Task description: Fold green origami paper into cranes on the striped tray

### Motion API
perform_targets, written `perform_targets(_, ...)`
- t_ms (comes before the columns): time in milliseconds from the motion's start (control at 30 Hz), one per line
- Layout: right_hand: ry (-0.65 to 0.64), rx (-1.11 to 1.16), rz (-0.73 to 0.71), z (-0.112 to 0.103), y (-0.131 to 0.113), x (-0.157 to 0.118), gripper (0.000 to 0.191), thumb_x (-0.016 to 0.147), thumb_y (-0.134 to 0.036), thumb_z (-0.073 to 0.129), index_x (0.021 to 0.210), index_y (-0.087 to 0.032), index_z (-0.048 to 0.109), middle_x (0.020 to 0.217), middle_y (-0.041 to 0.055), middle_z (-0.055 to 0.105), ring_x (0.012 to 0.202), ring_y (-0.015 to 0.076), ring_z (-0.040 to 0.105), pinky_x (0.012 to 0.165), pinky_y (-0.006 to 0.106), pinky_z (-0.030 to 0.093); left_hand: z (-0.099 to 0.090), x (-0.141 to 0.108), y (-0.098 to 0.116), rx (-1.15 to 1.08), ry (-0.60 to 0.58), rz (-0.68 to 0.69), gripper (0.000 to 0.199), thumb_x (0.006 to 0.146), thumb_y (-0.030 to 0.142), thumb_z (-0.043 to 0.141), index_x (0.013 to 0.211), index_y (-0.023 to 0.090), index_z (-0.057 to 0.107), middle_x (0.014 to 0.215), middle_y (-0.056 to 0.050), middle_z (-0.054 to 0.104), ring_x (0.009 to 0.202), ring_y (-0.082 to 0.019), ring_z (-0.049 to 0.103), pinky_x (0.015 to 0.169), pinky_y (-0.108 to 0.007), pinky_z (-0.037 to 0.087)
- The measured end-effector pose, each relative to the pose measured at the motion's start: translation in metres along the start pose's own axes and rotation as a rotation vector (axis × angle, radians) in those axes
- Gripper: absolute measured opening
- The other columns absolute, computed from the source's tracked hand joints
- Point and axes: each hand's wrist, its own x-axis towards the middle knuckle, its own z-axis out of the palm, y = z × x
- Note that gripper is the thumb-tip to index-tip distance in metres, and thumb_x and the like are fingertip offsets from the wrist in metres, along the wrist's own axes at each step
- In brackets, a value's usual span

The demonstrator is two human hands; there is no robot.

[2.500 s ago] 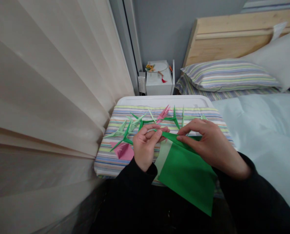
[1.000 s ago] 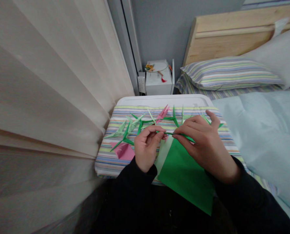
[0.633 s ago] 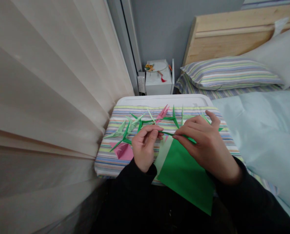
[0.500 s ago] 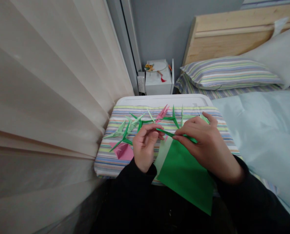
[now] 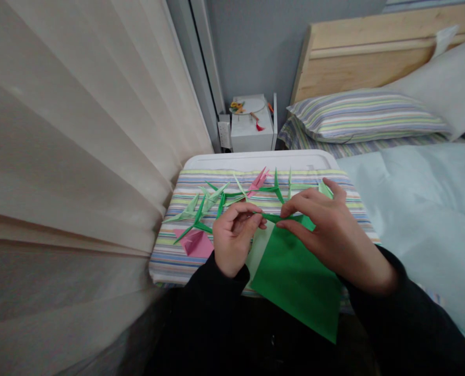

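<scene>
The table [image 5: 251,159] stands between the curtain [image 5: 99,130] and the bed [image 5: 416,183], paper figures [image 5: 258,181] on its cloth [image 5: 169,265], a nightstand [image 5: 251,140] behind.

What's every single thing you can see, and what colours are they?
Folded strip: one, green, between hands
Paper sheet: one, green, table's near edge
Paper beneath: pale green, count unclear
Origami pieces: several, green and pink, on cloth
Cloth: one, striped, on table
Table: one, white, middle
Nightstand: one, white, behind table
Tassel: one, red, on nightstand
Curtain: one, cream, left
Pillows: two, striped and white, right
Blanket: one, pale blue, right
Headboard: one, wooden, back right
Hands: two, bare, centre
Sleeves: two, black, front
</scene>
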Motion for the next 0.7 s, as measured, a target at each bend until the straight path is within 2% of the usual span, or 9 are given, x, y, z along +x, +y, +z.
perform_targets(400,0.002,0.179,0.063,-0.003,-0.002,0.005,0.013,0.086,-0.017,0.073,0.078,-0.022,0.065,0.077,-0.0043,0.073,0.08,0.0198,0.071,0.114,0.059,0.032,-0.003,-0.001,-0.005,-0.006,-0.016,0.064,0.006,0.089,0.022,0.074,0.093,0.018,0.073,0.082,-0.001,0.07,0.067,-0.01,0.068,0.064,-0.02,0.057)
perform_targets(700,0.032,0.179,0.095,-0.003,-0.009,0.011,0.015,0.085,-0.015,0.068,0.073,-0.024,0.064,0.074,-0.0051,0.074,0.073,0.0186,0.07,0.112,0.054,0.037,-0.003,-0.003,-0.008,-0.043,0.045,0.098,0.006,0.089,0.02,0.074,0.094,0.02,0.072,0.084,0.0,0.071,0.069,-0.009,0.07,0.066,-0.02,0.058)
